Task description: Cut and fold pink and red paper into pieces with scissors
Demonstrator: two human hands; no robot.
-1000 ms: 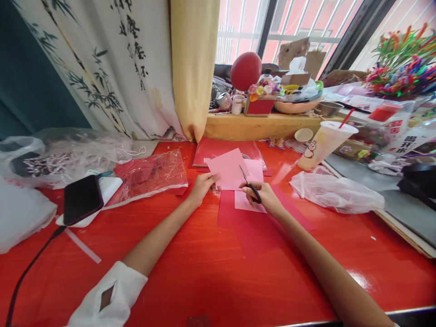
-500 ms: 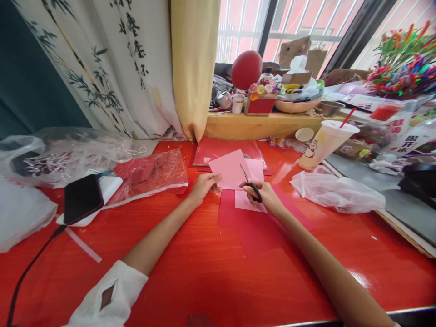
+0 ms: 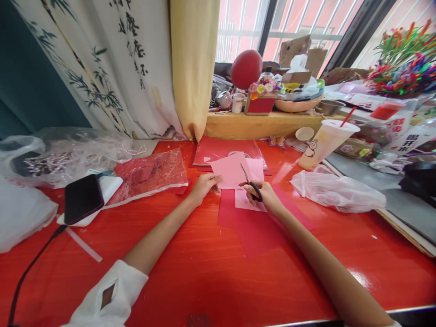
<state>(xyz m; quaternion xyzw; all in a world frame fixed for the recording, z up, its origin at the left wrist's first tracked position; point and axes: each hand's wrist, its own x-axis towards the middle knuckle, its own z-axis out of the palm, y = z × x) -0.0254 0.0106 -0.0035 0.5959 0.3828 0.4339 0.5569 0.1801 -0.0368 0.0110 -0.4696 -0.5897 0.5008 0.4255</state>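
Observation:
A sheet of pink paper (image 3: 230, 170) is pinched at its lower left corner by my left hand (image 3: 206, 187), held up over the table. My right hand (image 3: 265, 195) is closed around the black handles of a pair of scissors (image 3: 255, 190), whose blades point up and away, at the right part of the sheet. Whether the blades touch the paper I cannot tell. Another light pink sheet (image 3: 250, 202) lies underneath, partly hidden by the held sheet and my right hand. Below it, darker red paper (image 3: 255, 234) is spread on the table.
The red table (image 3: 177, 281) carries a phone (image 3: 83, 199) on a cable and a red plastic packet (image 3: 150, 175) at left. A red folder (image 3: 221, 150) lies behind the papers. To the right are a drink cup (image 3: 327, 143) and a crumpled clear bag (image 3: 337, 190).
The held pink sheet has shifted slightly to the right and tilted a little. Both hands keep their grips and have hardly moved.

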